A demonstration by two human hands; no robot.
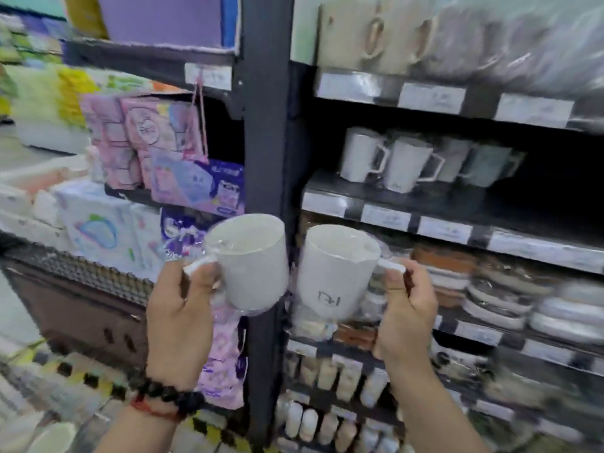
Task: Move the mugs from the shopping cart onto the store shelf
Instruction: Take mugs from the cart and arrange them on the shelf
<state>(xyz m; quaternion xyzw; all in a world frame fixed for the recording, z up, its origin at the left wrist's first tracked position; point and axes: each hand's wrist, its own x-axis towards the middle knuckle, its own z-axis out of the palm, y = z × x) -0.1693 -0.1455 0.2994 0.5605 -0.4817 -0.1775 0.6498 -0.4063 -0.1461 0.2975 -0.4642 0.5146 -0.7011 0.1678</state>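
Both hands (179, 317) (407, 313) raised, each gripping a mug's (251, 263) (333, 273) handle.

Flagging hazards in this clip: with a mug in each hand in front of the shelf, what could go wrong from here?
1. The left mug and right mug are nearly touching; they could knock together.
2. Each hand, left and right, holds only a handle, and the plastic wrap may slip.
3. Mugs on the shelf stand close; placing more may bump them.

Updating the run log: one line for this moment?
left hand: grips left mug | right hand: grips right mug | shelf: ahead
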